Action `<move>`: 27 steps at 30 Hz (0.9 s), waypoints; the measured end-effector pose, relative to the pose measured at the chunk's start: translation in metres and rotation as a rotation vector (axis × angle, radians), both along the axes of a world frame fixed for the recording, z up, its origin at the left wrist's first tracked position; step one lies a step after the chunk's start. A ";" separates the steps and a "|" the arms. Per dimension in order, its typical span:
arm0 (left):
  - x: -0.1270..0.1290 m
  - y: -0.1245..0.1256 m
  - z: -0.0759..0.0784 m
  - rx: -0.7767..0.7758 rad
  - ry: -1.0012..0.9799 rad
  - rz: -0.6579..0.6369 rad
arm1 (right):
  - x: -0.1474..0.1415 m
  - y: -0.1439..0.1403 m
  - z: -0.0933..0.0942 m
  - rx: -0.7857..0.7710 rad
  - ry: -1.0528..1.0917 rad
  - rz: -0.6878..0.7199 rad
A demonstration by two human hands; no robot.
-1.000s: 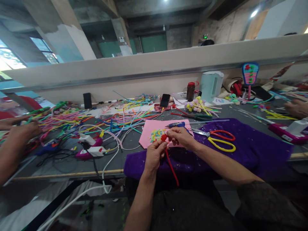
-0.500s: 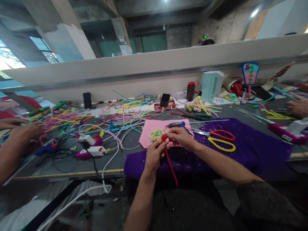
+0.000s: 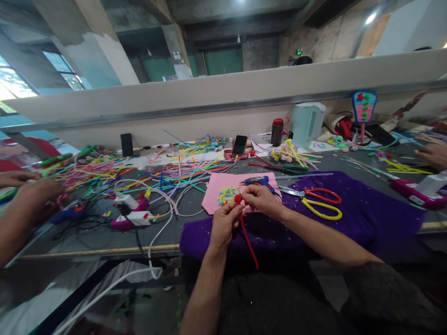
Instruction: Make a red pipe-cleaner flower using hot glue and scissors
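Scissors [image 3: 316,201] and glue gun [image 3: 258,180] lie just past the hands on purple felt [image 3: 366,214]; pink sheet [image 3: 218,190] under them. Left hand [image 3: 223,224] and right hand [image 3: 260,199] both pinch the red pipe cleaner [image 3: 246,235] above the table edge, tail hanging down. No visible change from half a second ago; the co-worker's hand [image 3: 35,190] at far left has barely shifted.

Head-worn view, forward-down, near worktable [image 3: 104,242]

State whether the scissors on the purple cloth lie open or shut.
Open: the scissors lie with red and yellow handle loops spread apart on the purple cloth.
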State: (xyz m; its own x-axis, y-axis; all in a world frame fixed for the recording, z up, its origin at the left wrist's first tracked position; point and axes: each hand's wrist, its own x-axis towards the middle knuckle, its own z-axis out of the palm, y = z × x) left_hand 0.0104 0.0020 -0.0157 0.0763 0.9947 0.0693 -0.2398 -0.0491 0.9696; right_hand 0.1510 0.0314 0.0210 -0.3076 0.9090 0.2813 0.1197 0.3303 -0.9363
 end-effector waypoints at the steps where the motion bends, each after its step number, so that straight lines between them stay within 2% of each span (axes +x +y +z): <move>1: 0.000 0.000 0.000 0.000 0.000 0.003 | 0.000 0.000 0.000 0.001 0.001 0.000; 18: -0.001 0.001 -0.001 0.026 0.023 -0.004 | -0.002 0.004 -0.009 0.010 0.013 0.025; 27: -0.003 0.002 0.001 -0.037 -0.068 0.013 | 0.002 0.000 -0.002 -0.062 0.105 0.050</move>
